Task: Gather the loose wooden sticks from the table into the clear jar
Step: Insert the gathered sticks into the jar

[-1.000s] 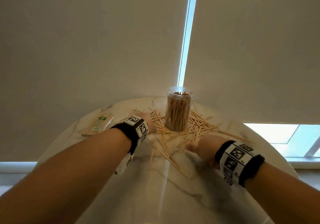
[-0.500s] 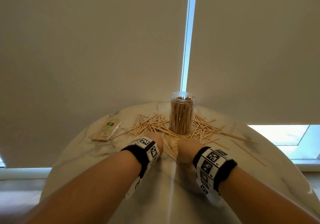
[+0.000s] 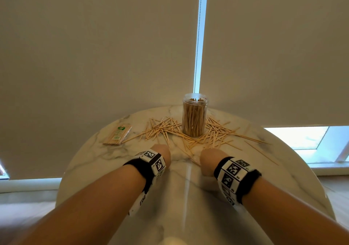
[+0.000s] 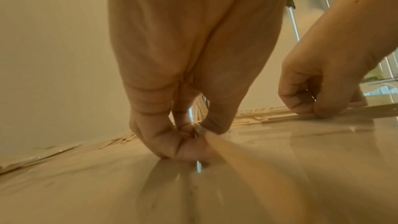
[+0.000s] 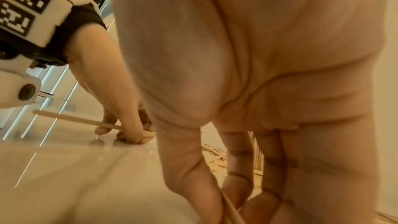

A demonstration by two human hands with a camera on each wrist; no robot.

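Wooden sticks [image 3: 211,137] lie scattered on the table [image 3: 105,155] around the clear jar [image 3: 194,115], which stands at the far side. Your left hand [image 4: 172,135] pinches one stick; your right hand [image 5: 232,193] pinches another. Lift both gently and drop them in standing up.

We see the clear jar [image 3: 194,120] standing upright toward the far edge of the table [image 3: 105,161], with sticks inside it. Loose wooden sticks [image 3: 211,135] lie scattered left, right and in front of it. A packet of sticks [image 3: 118,135] lies farther left, apart from them.
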